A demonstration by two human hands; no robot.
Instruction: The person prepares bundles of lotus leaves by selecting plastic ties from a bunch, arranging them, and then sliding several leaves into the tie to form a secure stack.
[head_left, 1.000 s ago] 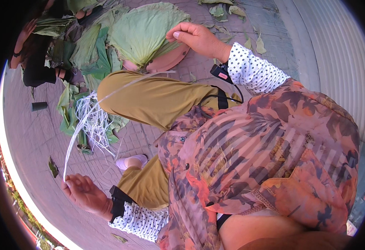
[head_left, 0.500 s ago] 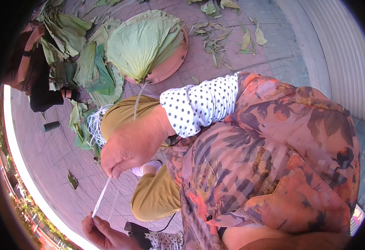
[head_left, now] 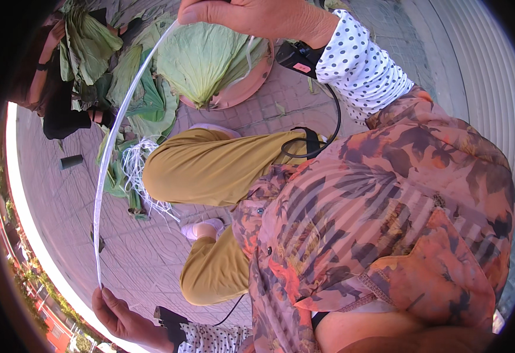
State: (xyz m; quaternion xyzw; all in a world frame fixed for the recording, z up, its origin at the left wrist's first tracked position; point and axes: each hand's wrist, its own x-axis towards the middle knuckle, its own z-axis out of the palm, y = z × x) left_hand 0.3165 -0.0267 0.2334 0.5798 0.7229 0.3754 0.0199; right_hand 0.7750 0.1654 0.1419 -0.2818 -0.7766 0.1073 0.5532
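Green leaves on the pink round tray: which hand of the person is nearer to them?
Right. The right hand overlaps the top edge of the green leaves in view; the left hand is far away at lower left, pinching the white strip.

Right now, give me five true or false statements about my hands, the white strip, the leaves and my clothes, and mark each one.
1. The left hand pinches the white strip. True.
2. The right hand is empty. False: it grips the same strip, farther up in the picture.
3. The large pale-green leaf bundle lies on a round pink tray. True.
4. The tangle of white strands lies on the tray. False: it lies apart from the tray, by some green leaves.
5. The trousers are bright blue. False: they are mustard brown.
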